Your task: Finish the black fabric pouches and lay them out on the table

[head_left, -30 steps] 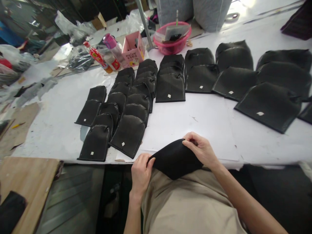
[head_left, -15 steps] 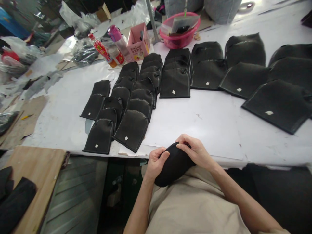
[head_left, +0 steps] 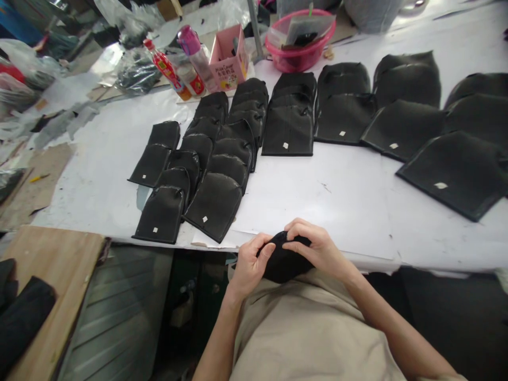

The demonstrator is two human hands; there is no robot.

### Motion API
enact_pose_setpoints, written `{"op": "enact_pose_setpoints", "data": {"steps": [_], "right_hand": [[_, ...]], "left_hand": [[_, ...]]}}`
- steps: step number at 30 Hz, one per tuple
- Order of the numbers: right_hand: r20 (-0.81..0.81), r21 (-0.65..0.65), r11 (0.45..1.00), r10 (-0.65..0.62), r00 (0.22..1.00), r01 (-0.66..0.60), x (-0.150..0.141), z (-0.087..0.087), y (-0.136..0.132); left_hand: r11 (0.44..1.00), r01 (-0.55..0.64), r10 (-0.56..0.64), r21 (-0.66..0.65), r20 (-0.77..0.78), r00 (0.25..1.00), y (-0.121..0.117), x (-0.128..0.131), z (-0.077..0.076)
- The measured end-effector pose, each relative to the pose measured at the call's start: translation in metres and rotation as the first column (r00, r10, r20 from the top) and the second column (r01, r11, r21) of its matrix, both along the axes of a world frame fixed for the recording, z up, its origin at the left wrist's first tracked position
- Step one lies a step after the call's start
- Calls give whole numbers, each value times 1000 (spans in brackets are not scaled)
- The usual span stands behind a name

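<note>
Close to my body, at the table's front edge, both hands grip a curved black fabric piece (head_left: pixel 286 264). My left hand (head_left: pixel 251 263) pinches its left edge between thumb and fingers. At the upper edge, my right hand (head_left: pixel 311 246) pinches the rim with thumb and forefinger. Part of the piece is hidden behind my fingers. Beyond my hands, flat black pieces with rounded tops lie in overlapping rows; the nearest stack (head_left: pixel 216 203) is to the left, and a larger black piece (head_left: pixel 456 172) lies to the right. Several carry a small whitish square mark.
A white-covered table (head_left: pixel 317 196) stretches ahead. At its back stand a red-labelled bottle (head_left: pixel 166 69), a purple-capped bottle (head_left: pixel 194 53), a pink box (head_left: pixel 228 61) and a pink basket (head_left: pixel 297 55). A wooden board (head_left: pixel 59 264) with dark cloth is at lower left.
The black piece has tipped, so less of its lower part shows. My left hand has shifted slightly left and up; my right fingers have moved a little along the rim. The view has shifted slightly.
</note>
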State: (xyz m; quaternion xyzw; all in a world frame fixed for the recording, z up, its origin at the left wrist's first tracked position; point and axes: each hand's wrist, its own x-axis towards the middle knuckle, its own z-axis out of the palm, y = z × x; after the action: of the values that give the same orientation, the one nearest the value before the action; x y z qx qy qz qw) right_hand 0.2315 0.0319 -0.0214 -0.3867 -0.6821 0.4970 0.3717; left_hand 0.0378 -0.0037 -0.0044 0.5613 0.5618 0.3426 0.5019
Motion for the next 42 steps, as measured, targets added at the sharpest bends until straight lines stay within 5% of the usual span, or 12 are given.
{"op": "enact_pose_setpoints", "data": {"steps": [5, 9, 22, 27, 32, 42], "right_hand": [[41, 105, 993, 59, 997, -63, -4, -4, -2], [35, 144, 988, 57, 998, -61, -3, -9, -3], [34, 135, 990, 35, 999, -39, 0, -11, -5], [-21, -67, 997, -27, 999, 26, 0, -7, -4], [-36, -361, 931, -78, 996, 60, -2, -3, 2], [-115, -525, 850, -124, 986, 46, -5, -4, 4]], "left_hand": [[984, -178, 178, 13, 30, 984, 0, 15, -6], [961, -255, 270, -109, 156, 950, 2, 20, -19], [934, -263, 325, -241, 268, 907, 4, 25, -26], [943, -258, 305, -212, 232, 924, 3, 29, -25], [961, -235, 254, -149, 129, 959, 0, 33, -23], [980, -195, 194, -32, -13, 981, -1, 41, -14]]}}
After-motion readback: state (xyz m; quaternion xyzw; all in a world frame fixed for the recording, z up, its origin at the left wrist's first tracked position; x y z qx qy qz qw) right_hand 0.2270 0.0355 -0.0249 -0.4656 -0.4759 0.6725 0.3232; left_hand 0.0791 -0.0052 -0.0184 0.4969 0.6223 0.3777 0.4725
